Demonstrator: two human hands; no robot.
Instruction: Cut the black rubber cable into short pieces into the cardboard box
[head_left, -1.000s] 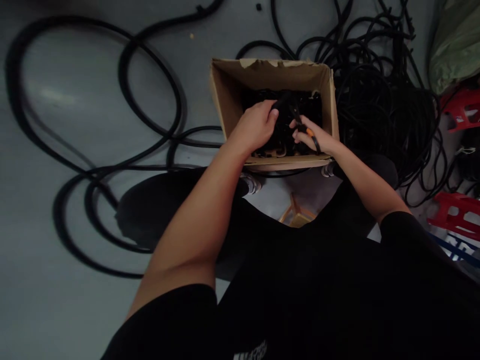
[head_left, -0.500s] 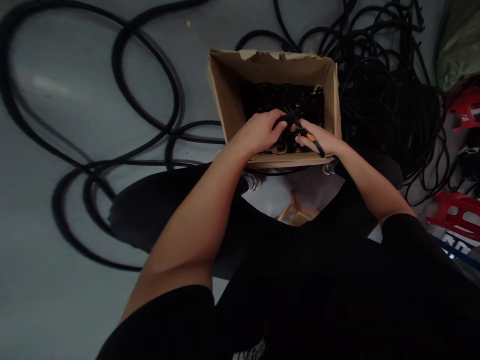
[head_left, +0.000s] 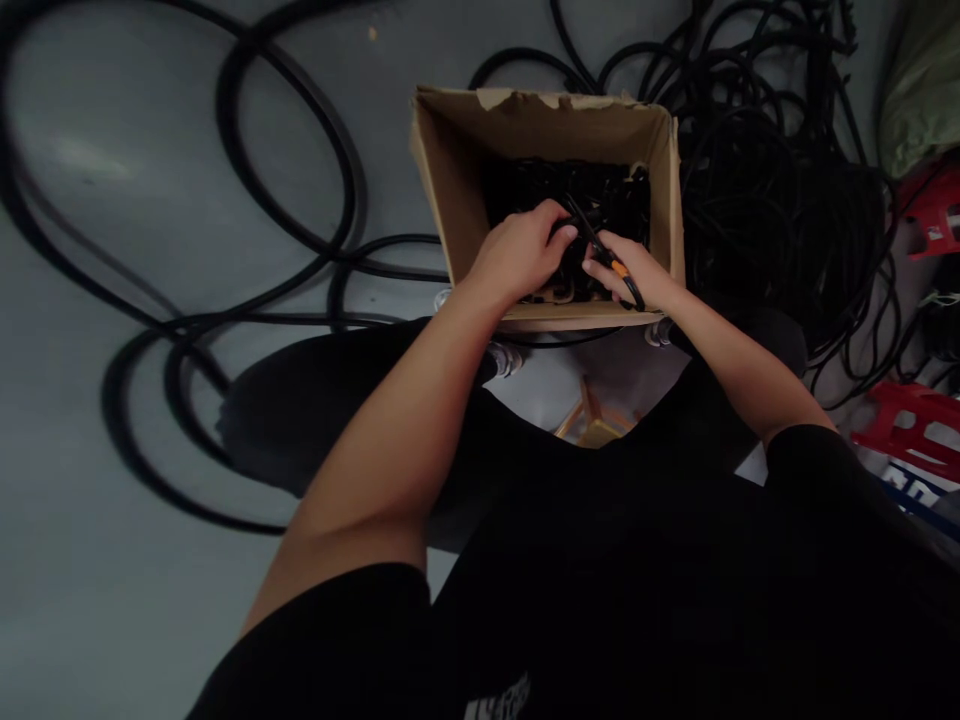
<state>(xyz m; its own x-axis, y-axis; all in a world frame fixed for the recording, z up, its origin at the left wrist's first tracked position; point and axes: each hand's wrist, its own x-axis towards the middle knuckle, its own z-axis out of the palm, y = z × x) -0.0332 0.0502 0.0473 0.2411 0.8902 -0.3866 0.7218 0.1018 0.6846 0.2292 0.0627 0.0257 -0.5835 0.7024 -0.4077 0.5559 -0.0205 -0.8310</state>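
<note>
An open cardboard box (head_left: 581, 128) stands between my legs, with dark small parts (head_left: 611, 190) at its bottom. Inside it, my left hand (head_left: 525, 250) has its thumb and fingers closed on a dark piece, too dim to name. Close by on the right, my right hand (head_left: 630, 268) grips a black tool with orange marks (head_left: 621, 269), seemingly scissors or cutters. The tool's front end points up and left, past the left hand's fingertips. Whether its tip touches the dark piece cannot be made out.
Thick black cable (head_left: 352, 190) lies in wide loops on the grey floor at the left. A tangled heap of black cables (head_left: 772, 190) sits right of the box. Red plastic stools (head_left: 911, 425) stand at the far right, below a greenish sack (head_left: 922, 100). Wooden legs show under me.
The tool has tilted slightly and its front end lies a little further up and left. Both hands stay over the box, with the left fingers shifted slightly.
</note>
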